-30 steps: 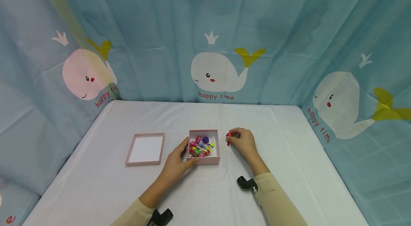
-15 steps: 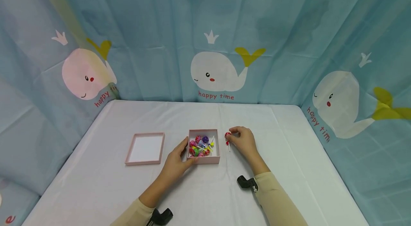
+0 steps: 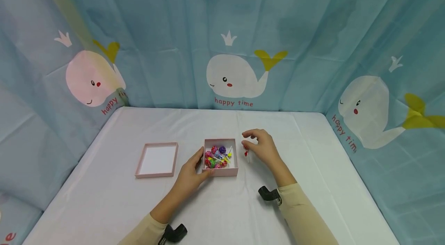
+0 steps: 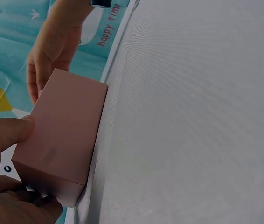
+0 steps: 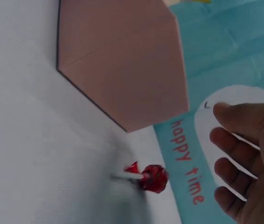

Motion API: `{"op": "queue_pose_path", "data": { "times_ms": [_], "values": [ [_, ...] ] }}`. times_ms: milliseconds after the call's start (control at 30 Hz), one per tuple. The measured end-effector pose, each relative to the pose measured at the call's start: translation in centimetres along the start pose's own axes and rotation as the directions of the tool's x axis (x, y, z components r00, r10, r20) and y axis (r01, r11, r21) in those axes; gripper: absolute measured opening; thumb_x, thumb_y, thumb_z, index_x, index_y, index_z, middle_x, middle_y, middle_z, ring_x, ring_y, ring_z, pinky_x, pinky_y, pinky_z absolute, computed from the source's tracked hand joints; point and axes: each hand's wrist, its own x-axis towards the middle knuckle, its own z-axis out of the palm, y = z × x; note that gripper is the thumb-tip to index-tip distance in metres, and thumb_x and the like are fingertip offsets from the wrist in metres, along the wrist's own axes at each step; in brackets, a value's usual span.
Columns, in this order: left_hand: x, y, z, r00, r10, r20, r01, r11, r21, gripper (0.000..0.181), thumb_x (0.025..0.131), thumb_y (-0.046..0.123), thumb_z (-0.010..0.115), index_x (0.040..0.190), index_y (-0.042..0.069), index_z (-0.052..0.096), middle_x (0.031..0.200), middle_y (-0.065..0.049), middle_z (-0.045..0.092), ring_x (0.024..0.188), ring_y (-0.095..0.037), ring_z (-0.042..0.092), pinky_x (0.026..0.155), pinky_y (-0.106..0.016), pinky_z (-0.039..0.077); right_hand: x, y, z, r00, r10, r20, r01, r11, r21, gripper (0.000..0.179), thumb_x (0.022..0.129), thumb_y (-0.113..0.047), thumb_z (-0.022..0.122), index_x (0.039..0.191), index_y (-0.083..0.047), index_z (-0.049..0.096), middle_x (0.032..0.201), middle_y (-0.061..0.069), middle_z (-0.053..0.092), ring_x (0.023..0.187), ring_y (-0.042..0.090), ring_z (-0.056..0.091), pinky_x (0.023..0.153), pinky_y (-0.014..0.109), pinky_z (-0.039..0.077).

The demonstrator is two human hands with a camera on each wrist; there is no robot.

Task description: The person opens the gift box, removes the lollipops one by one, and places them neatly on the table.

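Note:
A pink open-topped box [image 3: 224, 172] stands on the table, holding several wrapped lollipops [image 3: 217, 158] in mixed colours. My left hand [image 3: 189, 177] grips its left side, thumb at the near wall and fingers along the side, as the left wrist view also shows. Just right of the box, a red-wrapped lollipop [image 5: 153, 178] lies on the white cloth, its white stick toward me in the head view. Over it hovers my right hand [image 3: 263, 147], thumb and fingers parted with nothing between them. From above, the thumb hides part of the candy head.
Left of the box lies a shallow pink lid [image 3: 154, 176], its white inside facing up. A white cloth [image 3: 222, 214] covers the table. Behind and at both sides hangs a blue curtain [image 3: 167, 79] with whale prints.
My right hand has let go of the red lollipop, spread its fingers and lifted slightly away. Before that, the lollipop shifted a little toward the box. The left hand stays put.

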Motion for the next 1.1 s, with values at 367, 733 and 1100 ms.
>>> {"op": "queue_pose_path", "data": {
  "times_ms": [367,733,1100],
  "values": [
    [0.1,0.0,-0.1,1.000,-0.003,0.007,0.003,1.000,0.011,0.091,0.087,0.023,0.085,0.161,0.008,0.033,0.165,-0.011,0.034,0.151,-0.029,0.034,0.120,-0.040,0.036,1.3,-3.1,-0.6,0.956,-0.227,0.184,0.224,0.974,0.035,0.023,0.089,-0.018,0.083,0.110,-0.021,0.078,0.112,-0.010,0.072,0.110,0.013,0.058,0.096,0.045,0.056],
    [0.0,-0.2,-0.2,1.000,0.002,0.006,-0.002,1.000,0.013,0.091,0.087,0.025,0.084,0.160,0.008,0.033,0.165,-0.011,0.035,0.150,-0.030,0.035,0.119,-0.043,0.038,2.0,-4.8,1.3,0.859,-0.394,0.326,0.400,0.915,0.052,0.025,0.089,-0.017,0.082,0.114,-0.016,0.078,0.117,-0.010,0.073,0.112,0.012,0.058,0.097,0.038,0.053],
    [-0.1,-0.3,-0.2,1.000,0.028,0.008,-0.028,1.000,-0.005,0.089,0.088,0.023,0.083,0.160,0.006,0.034,0.164,-0.012,0.035,0.150,-0.030,0.035,0.119,-0.042,0.039,2.0,-5.4,4.9,0.829,-0.371,0.419,0.360,0.927,0.108,0.024,0.088,-0.019,0.083,0.112,-0.016,0.078,0.115,-0.010,0.073,0.109,0.009,0.057,0.095,0.032,0.056]
  ]
}}
